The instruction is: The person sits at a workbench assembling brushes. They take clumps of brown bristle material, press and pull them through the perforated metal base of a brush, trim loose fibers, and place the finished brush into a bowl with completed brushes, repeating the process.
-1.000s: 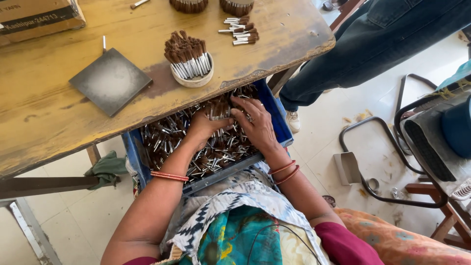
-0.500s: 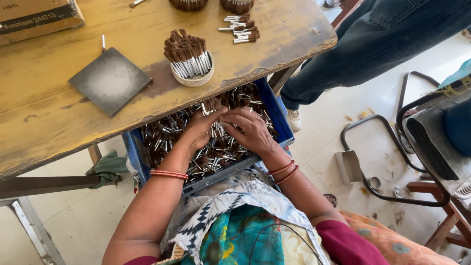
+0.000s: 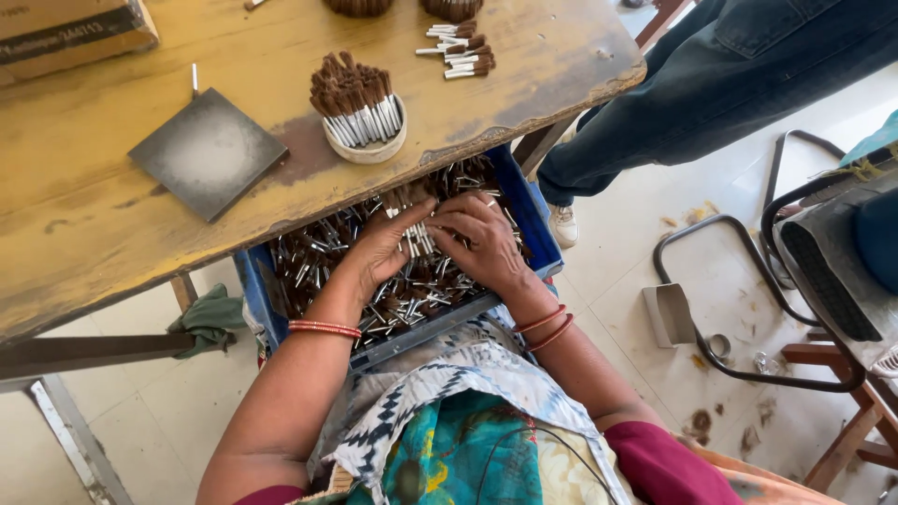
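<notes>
Wooden table (image 3: 112, 215): worn yellow top, bearing a dark square plate (image 3: 208, 152) and a white cup (image 3: 372, 148) packed with upright brush pieces.

Blue crate (image 3: 533, 220): on my lap, half under the table edge, full of loose brush pieces (image 3: 318, 257).

Left hand (image 3: 383, 245), right hand (image 3: 482, 241): touching, fingers curled round a small bundle (image 3: 416, 238). I would level its ends before lifting.
</notes>
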